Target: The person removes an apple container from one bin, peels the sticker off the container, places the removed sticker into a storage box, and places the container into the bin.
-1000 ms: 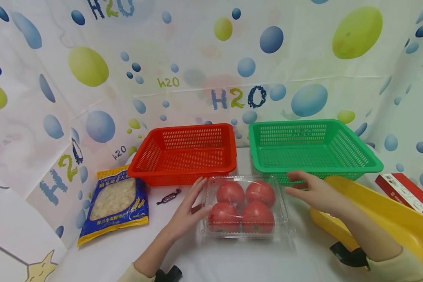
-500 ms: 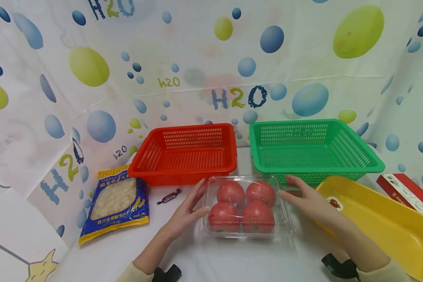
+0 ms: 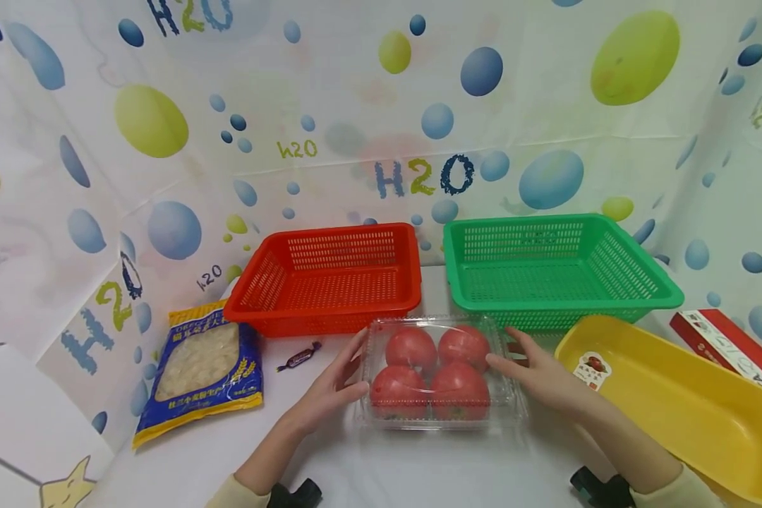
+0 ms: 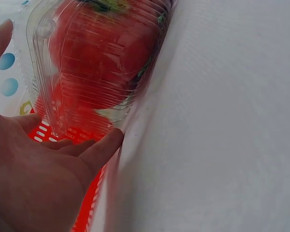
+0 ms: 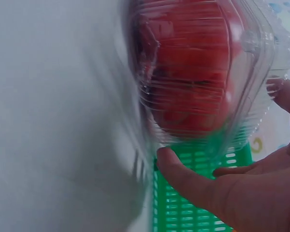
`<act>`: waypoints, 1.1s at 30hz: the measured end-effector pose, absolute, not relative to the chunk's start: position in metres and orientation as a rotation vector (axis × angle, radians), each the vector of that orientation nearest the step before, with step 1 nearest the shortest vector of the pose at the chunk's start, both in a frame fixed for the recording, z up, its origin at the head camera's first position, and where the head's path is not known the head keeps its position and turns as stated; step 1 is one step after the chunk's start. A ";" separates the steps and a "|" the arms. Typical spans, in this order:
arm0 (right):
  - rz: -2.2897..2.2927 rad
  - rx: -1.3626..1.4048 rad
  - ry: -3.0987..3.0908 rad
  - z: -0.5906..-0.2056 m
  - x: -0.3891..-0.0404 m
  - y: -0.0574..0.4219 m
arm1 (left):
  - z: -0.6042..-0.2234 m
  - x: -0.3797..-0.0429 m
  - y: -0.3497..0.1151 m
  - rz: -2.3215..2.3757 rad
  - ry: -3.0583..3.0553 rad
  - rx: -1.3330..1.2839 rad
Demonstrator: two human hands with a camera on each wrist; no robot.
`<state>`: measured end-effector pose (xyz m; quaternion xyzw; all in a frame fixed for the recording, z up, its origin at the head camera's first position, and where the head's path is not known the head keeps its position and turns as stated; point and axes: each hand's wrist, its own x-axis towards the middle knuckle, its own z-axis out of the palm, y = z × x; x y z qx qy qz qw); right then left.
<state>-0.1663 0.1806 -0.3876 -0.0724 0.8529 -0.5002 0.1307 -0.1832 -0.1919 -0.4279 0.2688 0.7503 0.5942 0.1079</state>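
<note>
A clear plastic clamshell box [image 3: 444, 425] of several red tomatoes [image 3: 460, 388] sits on the white cloth between both hands. At its left side is my left hand [image 3: 331, 391], its fingers spread along the wall. My right hand [image 3: 542, 377] reaches the right side, with the thumb overlapping the lid in the head view. In the left wrist view, the fingertips of the left hand [image 4: 43, 164] lie right at the lower edge of the box [image 4: 43, 43]. The right wrist view shows the right hand [image 5: 251, 188] extended, a fingertip close under the box [image 5: 246, 96].
Behind stand a red basket [image 3: 330, 321] and a green basket [image 3: 565, 307]. A yellow tray [image 3: 673, 409] lies at right, beside a red and white carton [image 3: 730, 349]. At left are a blue and yellow food bag [image 3: 203, 360] and a wrapped candy [image 3: 299, 357].
My right hand has moved left, from over the yellow tray's edge to the box's right side. The left hand has stayed by the box's left side. The box has hardly moved.
</note>
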 end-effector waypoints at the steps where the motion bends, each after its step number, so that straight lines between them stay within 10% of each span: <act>1: -1.452 -0.202 2.473 -0.388 -0.166 0.180 | -0.429 -0.184 -0.193 1.748 2.197 0.804; 33: -1.934 -0.029 2.091 -0.427 -0.159 0.171 | -0.440 -0.191 -0.203 1.726 1.934 0.900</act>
